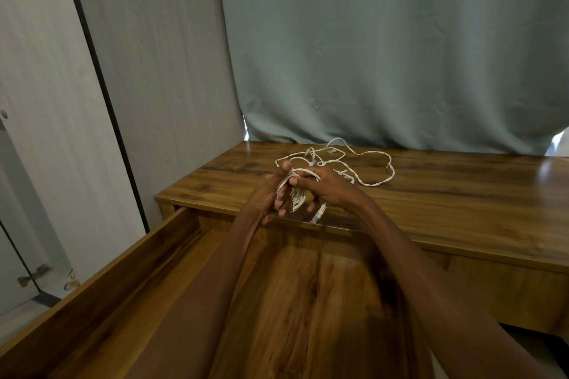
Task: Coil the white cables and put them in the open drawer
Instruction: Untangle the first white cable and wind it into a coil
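two hands on a half-wound cable over the open drawer

both hands meet above the front edge of the desk [431, 194]. the left hand [267, 197] has its fingers curled round a bundle of white loops, the coil [295, 194], and the right hand [323, 188] pinches the same coil from the other side, thumb and fingers pressed onto the strands. much of the coil is hidden between the palms, so the number of turns is hard to make out. a plug [318, 215] hangs from the coil just below the right hand, blurred.

behind the hands, loose cable [369, 163] sprawls on the desk top in open loops; whether it is one cable or several tangled together cannot be told, and where it joins the coil is covered by the fingers.

the drawer [129, 258] stands pulled out beneath the forearms. the arms hide part of its floor and the bottom of the view cuts off its near end.

a grey-green curtain [385, 55] hangs behind the desk, and pale cupboard doors [92, 101] stand to the left.
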Demonstrator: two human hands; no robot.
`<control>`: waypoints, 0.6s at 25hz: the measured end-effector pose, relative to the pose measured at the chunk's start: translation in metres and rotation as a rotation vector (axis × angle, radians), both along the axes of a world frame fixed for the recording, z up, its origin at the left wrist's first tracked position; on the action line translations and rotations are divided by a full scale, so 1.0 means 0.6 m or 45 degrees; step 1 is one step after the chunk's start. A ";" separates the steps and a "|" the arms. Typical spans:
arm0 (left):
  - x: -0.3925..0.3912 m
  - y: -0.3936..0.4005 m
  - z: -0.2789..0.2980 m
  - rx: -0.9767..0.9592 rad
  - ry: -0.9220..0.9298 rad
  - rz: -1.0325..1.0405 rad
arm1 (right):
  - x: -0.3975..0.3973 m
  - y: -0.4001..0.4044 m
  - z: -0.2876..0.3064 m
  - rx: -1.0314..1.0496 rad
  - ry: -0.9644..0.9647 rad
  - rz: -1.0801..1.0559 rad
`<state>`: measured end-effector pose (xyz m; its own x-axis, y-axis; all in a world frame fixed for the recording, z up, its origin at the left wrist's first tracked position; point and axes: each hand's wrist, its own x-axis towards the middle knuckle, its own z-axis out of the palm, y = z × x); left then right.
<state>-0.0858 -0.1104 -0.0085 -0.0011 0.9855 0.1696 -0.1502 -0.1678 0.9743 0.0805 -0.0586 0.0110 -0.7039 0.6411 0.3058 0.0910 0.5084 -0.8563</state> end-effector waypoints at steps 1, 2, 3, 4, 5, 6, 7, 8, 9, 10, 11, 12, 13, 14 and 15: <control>0.004 0.000 0.001 0.027 0.027 0.096 | -0.002 0.004 -0.005 0.006 0.004 0.017; 0.011 -0.001 0.002 0.065 0.028 0.191 | -0.005 0.008 -0.010 0.005 0.016 0.010; 0.018 -0.001 0.003 0.104 0.016 0.288 | -0.007 0.009 -0.013 -0.001 0.046 -0.021; 0.025 -0.004 0.004 0.138 -0.002 0.371 | -0.012 0.009 -0.016 -0.010 0.074 -0.061; 0.031 -0.003 0.004 0.163 -0.029 0.439 | -0.017 0.012 -0.018 0.009 0.086 -0.108; 0.037 -0.001 0.003 0.185 -0.064 0.497 | -0.021 0.015 -0.019 0.067 0.079 -0.169; 0.040 0.003 0.002 0.199 -0.102 0.557 | -0.024 0.017 -0.020 0.135 0.068 -0.219; 0.043 0.004 0.002 0.204 -0.127 0.618 | -0.027 0.018 -0.020 0.177 0.069 -0.253; 0.044 0.006 0.002 0.203 -0.141 0.669 | -0.028 0.016 -0.017 0.197 0.082 -0.276; 0.044 0.008 0.002 0.203 -0.152 0.701 | -0.030 0.014 -0.015 0.225 0.089 -0.305; 0.044 0.009 0.002 0.199 -0.149 0.724 | -0.031 0.013 -0.013 0.255 0.092 -0.330; 0.042 0.007 0.002 0.178 -0.126 0.745 | -0.031 0.011 -0.013 0.272 0.093 -0.339; 0.039 0.007 0.000 0.146 -0.083 0.752 | -0.031 0.008 -0.014 0.268 0.102 -0.339; 0.035 0.006 -0.001 0.122 -0.024 0.737 | -0.031 0.007 -0.017 0.257 0.115 -0.347; 0.030 0.007 -0.003 0.119 0.055 0.701 | -0.030 0.005 -0.019 0.239 0.122 -0.360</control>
<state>-0.0677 -0.1063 -0.0105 -0.5024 0.8223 0.2674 0.0240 -0.2958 0.9549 0.0627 -0.0558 -0.0005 -0.4689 0.7329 0.4930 0.1741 0.6239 -0.7619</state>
